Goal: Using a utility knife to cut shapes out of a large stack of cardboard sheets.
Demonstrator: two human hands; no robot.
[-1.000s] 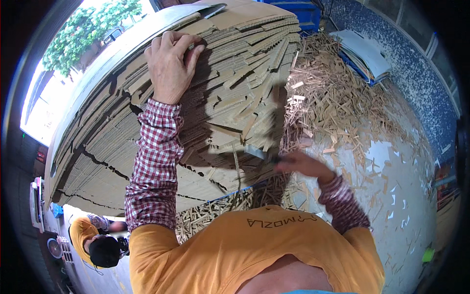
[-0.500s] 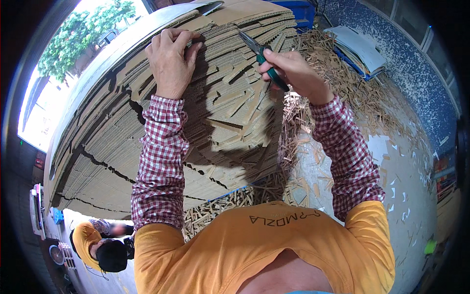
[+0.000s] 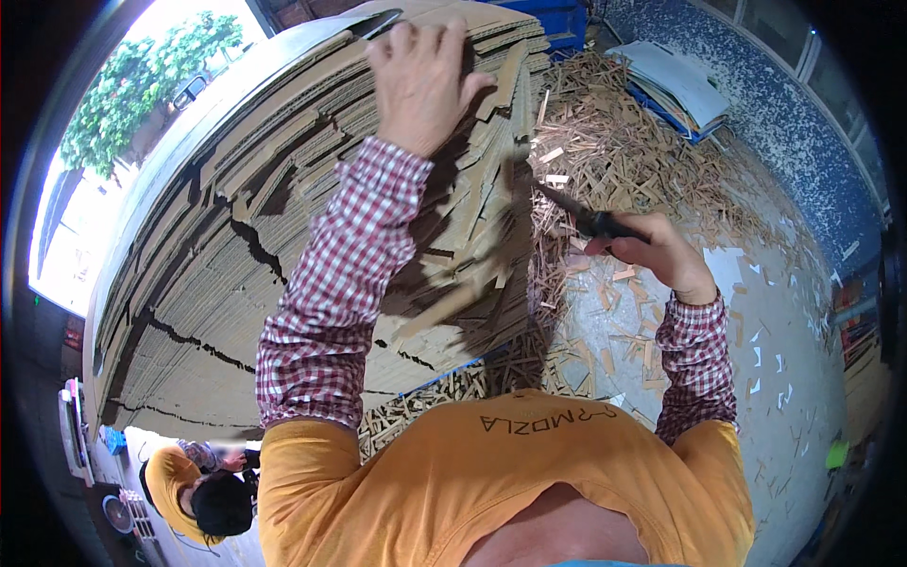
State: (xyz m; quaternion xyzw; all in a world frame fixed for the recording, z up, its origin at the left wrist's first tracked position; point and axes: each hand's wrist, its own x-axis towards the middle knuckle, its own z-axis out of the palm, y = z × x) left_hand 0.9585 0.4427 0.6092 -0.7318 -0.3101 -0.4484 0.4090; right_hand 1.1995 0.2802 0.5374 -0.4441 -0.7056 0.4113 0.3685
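A big stack of corrugated cardboard sheets, with dark torn gaps along its layers, fills the left and middle. My left hand lies on its far upper part, fingers partly spread and thumb out to the right, open. Below that hand, loose cardboard strips lie and tumble over the stack's face, some blurred by motion. Off the stack's right edge, my right hand is closed around the dark handles of slim-nosed pliers. Their tip points up and left toward the stack, apart from it.
Cardboard scraps are heaped on the floor at right. Beyond them, a blue crate holds flat sheets by a worn blue wall. Another person in an orange shirt is at lower left. A blue bin stands at the far edge.
My left hand has moved right and farther across the stack, its fingers spreading. My right hand has drawn the pliers right and nearer, off the stack. Loose strips have shifted and tumbled downward.
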